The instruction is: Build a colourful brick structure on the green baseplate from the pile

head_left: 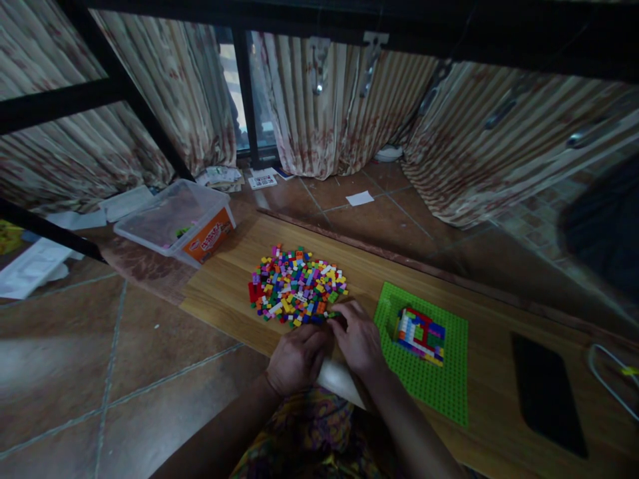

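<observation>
A heap of small, many-coloured building bricks (pixel 299 286) lies on the wooden bench in front of me. My right hand (pixel 358 336) is at the heap's near right edge, thumb and forefinger pinched at a small greenish building brick (pixel 332 315). Close beside it, my left hand (pixel 299 359) is curled with its fingers pressed together; what they hold, if anything, is hidden. To the right lies a green studded baseplate (pixel 454 392). A low block of joined bricks (pixel 422 336) in red, white, blue and yellow stands on it.
A clear plastic box (pixel 170 213) with an orange label and a few bricks inside stands at the bench's left end. A black flat device (pixel 549 392) and a white cable (pixel 604 379) lie right on the wooden bench (pixel 489 372). Papers (pixel 359 198) lie on the tiled floor.
</observation>
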A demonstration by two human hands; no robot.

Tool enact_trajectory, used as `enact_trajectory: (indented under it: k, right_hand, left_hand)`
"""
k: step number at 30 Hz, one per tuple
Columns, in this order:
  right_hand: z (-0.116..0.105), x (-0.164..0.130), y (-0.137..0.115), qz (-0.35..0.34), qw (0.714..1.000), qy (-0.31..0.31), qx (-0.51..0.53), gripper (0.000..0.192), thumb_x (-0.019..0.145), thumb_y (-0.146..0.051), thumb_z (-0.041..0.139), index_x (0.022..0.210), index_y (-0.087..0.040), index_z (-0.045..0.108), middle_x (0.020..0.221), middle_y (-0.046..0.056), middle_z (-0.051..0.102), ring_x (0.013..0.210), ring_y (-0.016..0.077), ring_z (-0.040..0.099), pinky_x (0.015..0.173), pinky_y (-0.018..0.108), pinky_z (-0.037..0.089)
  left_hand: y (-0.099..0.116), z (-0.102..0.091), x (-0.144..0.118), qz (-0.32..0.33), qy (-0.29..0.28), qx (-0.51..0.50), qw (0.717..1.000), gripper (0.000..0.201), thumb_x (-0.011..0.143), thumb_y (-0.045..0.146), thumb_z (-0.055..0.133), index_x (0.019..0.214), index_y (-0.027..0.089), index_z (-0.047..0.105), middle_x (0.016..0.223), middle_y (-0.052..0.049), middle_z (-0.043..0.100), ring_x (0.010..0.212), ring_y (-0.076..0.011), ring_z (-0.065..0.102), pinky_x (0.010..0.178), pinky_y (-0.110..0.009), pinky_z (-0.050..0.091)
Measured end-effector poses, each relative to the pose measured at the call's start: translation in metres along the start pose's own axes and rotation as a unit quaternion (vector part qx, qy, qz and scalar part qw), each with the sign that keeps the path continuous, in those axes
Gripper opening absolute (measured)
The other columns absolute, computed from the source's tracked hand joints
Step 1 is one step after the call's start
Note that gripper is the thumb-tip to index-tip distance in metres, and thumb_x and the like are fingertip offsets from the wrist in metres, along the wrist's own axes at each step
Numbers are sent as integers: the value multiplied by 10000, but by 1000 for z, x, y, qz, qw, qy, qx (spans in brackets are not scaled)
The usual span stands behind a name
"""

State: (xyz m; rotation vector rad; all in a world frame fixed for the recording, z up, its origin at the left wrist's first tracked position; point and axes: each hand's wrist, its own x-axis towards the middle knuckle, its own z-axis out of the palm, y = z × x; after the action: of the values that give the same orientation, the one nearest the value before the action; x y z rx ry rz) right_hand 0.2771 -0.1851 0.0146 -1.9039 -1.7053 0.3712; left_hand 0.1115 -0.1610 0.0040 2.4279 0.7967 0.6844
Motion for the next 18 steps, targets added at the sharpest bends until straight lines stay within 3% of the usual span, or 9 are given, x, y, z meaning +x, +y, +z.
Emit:
enact_trajectory:
  k: [3,11,18]
  right_hand:
    - [-1,-1,-2,3,1000,-9,12,239,845,-124,550,1040,-233,634,969,49,609,905,204,603,780,327,482]
    - [4,-2,-4,23,1000,-4,13,179,875,-157,537,954,-231,679,958,48,606,872,196,600,753,317,479]
    - [5,-5,-5,25,993,53,100,170,910,-233,525,974,-223,682,916,52,626,882,192,603,798,317,488]
  left_hand:
    - [1,-1,1,-3,1,1,1000,165,879,204,457,927,182,613,860,-65,624,772,-147,598,697,-258,495]
    - [1,0,0,-2,-1,3,1000,179,887,196,441,929,176,614,857,-66,616,757,-140,590,686,-248,489]
    - [1,-1,1,2,2,8,1000,160,875,190,453,910,178,608,845,-64,618,757,-143,586,685,-251,493]
